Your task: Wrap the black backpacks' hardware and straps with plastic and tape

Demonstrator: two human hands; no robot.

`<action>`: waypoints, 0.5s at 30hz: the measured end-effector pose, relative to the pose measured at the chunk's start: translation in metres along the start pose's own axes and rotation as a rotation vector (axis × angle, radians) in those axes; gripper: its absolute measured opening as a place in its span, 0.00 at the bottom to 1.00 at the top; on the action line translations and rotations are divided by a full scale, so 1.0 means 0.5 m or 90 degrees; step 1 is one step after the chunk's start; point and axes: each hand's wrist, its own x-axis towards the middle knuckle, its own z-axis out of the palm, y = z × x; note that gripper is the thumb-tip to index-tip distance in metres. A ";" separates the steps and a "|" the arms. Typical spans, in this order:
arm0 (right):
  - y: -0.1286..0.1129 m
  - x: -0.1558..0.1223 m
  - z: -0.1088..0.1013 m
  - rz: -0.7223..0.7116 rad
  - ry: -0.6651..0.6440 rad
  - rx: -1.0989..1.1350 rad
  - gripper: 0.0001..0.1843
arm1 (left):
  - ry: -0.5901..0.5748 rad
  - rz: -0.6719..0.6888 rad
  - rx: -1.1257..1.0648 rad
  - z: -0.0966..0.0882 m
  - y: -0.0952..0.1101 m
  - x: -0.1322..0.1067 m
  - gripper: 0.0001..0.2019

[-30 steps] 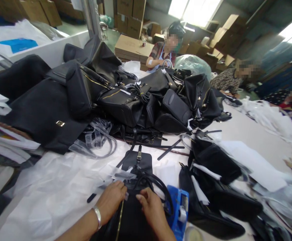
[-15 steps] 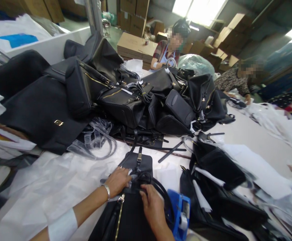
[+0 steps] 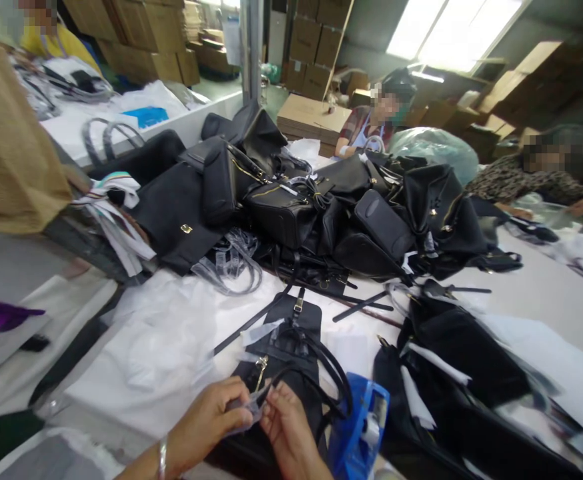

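In front of me lies a black handbag (image 3: 307,392) with a gold zip and looped handles (image 3: 335,363). My left hand (image 3: 221,412), wearing a silver bracelet, is closed in a pinch on a piece of clear plastic film (image 3: 254,408) above the bag. Right beside it, my right hand (image 3: 287,423) is closed on a thin black strap, its fingertips against the film. Exactly where the film meets the strap is hidden by my fingers. A blue tape dispenser (image 3: 355,433) stands just right of my right hand, by the bag's handles.
Across the table lies a heap of black handbags (image 3: 281,217). More black bags (image 3: 466,360) with white paper rolls lie at my right. White sheeting (image 3: 141,347) covers the left side, near a brown paper bag (image 3: 11,147). Several people work beyond the heap.
Both hands have drawn back toward me from the base of the bag's handles and come together, now pinching film and strap. The view has swung left.
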 end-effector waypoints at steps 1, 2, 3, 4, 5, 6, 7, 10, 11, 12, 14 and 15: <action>0.007 -0.007 -0.008 -0.033 -0.006 -0.050 0.19 | 0.021 0.000 -0.055 0.016 -0.004 -0.015 0.05; 0.011 -0.014 -0.017 -0.066 -0.011 -0.102 0.21 | 0.039 -0.001 -0.106 0.034 -0.008 -0.027 0.05; 0.015 -0.021 -0.027 -0.096 -0.010 -0.149 0.23 | 0.053 -0.003 -0.148 0.053 -0.011 -0.038 0.05; 0.016 -0.028 -0.037 -0.119 -0.006 -0.183 0.24 | 0.068 -0.003 -0.177 0.073 -0.013 -0.048 0.05; 0.016 -0.037 -0.047 -0.132 -0.003 -0.204 0.25 | 0.080 -0.003 -0.193 0.092 -0.014 -0.057 0.05; 0.015 -0.047 -0.057 -0.134 -0.002 -0.213 0.25 | 0.091 -0.001 -0.199 0.110 -0.012 -0.065 0.05; 0.012 -0.059 -0.066 -0.131 -0.003 -0.214 0.25 | 0.100 0.000 -0.197 0.128 -0.009 -0.072 0.05; 0.001 -0.104 -0.093 -0.126 -0.034 -0.182 0.23 | 0.143 -0.020 -0.149 0.173 0.010 -0.092 0.04; -0.003 -0.121 -0.103 -0.127 -0.057 -0.161 0.22 | 0.166 -0.031 -0.121 0.187 0.020 -0.099 0.05; -0.005 -0.138 -0.112 -0.124 -0.083 -0.140 0.23 | 0.191 -0.039 -0.088 0.200 0.030 -0.105 0.05; -0.008 -0.165 -0.131 -0.123 -0.138 -0.112 0.27 | 0.243 -0.037 -0.011 0.226 0.052 -0.119 0.05; -0.009 -0.175 -0.140 -0.131 -0.160 -0.114 0.29 | 0.263 -0.027 0.033 0.240 0.062 -0.125 0.04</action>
